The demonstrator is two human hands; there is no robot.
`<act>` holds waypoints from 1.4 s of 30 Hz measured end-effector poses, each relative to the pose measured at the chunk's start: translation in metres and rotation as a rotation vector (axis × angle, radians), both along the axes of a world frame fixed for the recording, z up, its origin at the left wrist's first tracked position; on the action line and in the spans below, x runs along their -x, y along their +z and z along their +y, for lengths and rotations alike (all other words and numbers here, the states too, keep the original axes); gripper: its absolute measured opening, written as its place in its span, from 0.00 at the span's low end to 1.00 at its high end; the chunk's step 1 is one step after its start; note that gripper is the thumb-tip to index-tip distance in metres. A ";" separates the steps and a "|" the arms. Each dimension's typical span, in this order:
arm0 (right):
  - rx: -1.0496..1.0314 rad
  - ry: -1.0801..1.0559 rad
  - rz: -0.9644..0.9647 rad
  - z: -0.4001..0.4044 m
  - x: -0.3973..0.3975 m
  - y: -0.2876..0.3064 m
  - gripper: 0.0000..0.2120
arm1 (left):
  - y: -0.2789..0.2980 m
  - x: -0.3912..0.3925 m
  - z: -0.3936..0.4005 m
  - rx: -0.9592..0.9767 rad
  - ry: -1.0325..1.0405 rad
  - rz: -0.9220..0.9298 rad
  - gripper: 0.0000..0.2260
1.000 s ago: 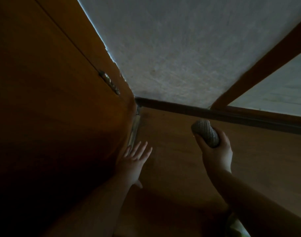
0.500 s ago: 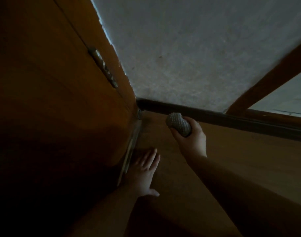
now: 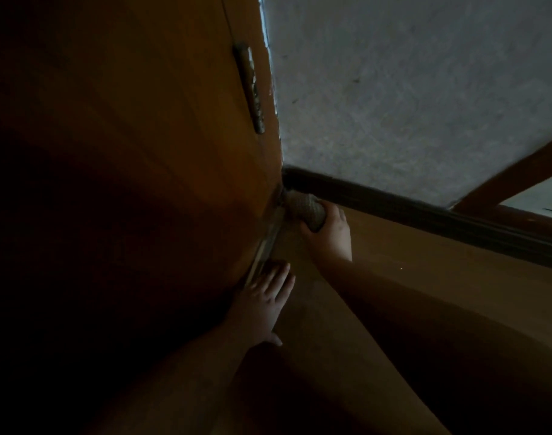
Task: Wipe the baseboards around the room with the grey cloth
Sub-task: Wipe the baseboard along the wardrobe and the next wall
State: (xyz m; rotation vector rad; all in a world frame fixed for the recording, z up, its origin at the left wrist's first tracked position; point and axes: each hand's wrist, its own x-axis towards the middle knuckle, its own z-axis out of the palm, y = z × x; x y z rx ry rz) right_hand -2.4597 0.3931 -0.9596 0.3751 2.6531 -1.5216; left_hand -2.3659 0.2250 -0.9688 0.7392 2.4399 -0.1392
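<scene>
A dark brown baseboard (image 3: pixel 425 211) runs along the foot of the grey textured wall, from the corner by the door down to the right. My right hand (image 3: pixel 329 233) is shut on the bunched grey cloth (image 3: pixel 304 207), which is pressed into the corner where the baseboard's left end meets the door. My left hand (image 3: pixel 262 301) lies flat on the brown floor, fingers spread, beside the door's lower edge.
A brown wooden door (image 3: pixel 143 152) with a metal hinge (image 3: pixel 252 89) fills the left side. The grey wall (image 3: pixel 409 89) rises behind the baseboard. A brown wooden beam (image 3: pixel 513 177) slants at the right. Brown floor (image 3: pixel 425 293) stretches to the right.
My right hand has carried the cloth left along the baseboard into the corner by the door. My left hand has stayed flat on the floor. The view has swung left.
</scene>
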 end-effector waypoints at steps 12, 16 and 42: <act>0.103 -0.168 -0.151 -0.042 0.039 -0.003 0.24 | -0.002 -0.002 0.005 0.003 0.051 0.013 0.62; 0.134 -0.251 -0.164 -0.044 0.038 -0.007 0.21 | -0.004 -0.003 0.003 -0.009 0.047 0.020 0.63; -0.204 -0.596 -0.169 0.212 -0.072 -0.002 0.24 | -0.004 0.060 0.042 0.042 -0.286 0.005 0.63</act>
